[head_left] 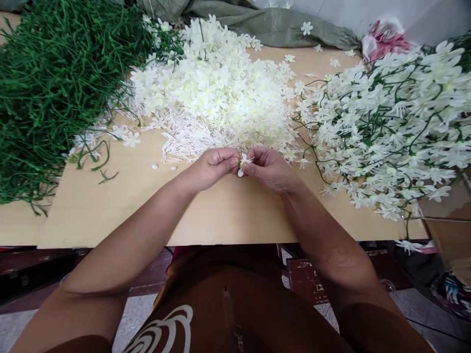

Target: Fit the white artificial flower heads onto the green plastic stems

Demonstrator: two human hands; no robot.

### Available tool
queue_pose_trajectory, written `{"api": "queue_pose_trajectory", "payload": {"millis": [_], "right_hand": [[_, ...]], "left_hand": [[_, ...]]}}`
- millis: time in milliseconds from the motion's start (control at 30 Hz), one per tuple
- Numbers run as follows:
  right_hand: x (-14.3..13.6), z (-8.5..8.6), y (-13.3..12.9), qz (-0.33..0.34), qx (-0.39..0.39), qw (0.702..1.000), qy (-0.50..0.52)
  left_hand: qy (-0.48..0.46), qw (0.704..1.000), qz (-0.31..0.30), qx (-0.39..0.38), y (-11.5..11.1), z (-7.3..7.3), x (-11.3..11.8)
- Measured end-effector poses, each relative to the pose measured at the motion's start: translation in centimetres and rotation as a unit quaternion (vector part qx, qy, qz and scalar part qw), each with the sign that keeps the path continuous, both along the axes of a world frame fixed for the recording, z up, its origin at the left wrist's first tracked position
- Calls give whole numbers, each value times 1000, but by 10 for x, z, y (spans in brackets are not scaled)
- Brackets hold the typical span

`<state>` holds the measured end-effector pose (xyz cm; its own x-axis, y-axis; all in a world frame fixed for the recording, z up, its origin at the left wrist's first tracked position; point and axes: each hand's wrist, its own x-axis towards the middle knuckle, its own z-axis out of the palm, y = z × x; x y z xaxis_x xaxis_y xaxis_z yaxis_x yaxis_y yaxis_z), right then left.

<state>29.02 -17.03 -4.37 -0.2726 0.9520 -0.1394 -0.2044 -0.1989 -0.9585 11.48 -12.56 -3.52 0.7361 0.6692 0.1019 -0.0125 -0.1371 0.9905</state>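
I see my left hand [211, 169] and right hand [270, 169] meeting over the near middle of the wooden table [228, 215], both closed to a pinch on 1 small white flower [243, 162] held between their fingertips, just above the tabletop. A hint of green shows at the flower's base, but it is too small for me to tell more.

Just beyond my hands lies a big heap of loose white blossoms [217, 88], with a fringe of thin white stamen pieces [184, 137] along its near edge. To the left sits a dense pile of green stems [55, 83], a few stray ones [99, 162] trailing onto the bare wood. On the right, finished sprays of white flowers on green stems [397, 122] crowd close to my right hand. Behind everything lie a grey-green cloth [272, 24] and a pink bag [382, 37].
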Motion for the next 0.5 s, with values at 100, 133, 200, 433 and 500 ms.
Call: {"api": "queue_pose_trajectory", "payload": {"millis": [100, 133, 200, 433, 500], "right_hand": [[0, -1, 2, 15, -12, 1000, 18], [-1, -1, 2, 15, -11, 1000, 18], [-3, -1, 1, 10, -3, 1000, 11], [-9, -3, -1, -18, 23, 998, -49], [-8, -4, 0, -19, 24, 998, -53]], "left_hand": [[2, 1000, -16, -12, 0, -2, -1], [4, 1000, -16, -11, 0, -2, -2], [9, 1000, -9, -7, 0, -4, -3], [66, 998, -7, 23, 1, -5, -4], [74, 997, -5, 28, 1, -4, -3]]}}
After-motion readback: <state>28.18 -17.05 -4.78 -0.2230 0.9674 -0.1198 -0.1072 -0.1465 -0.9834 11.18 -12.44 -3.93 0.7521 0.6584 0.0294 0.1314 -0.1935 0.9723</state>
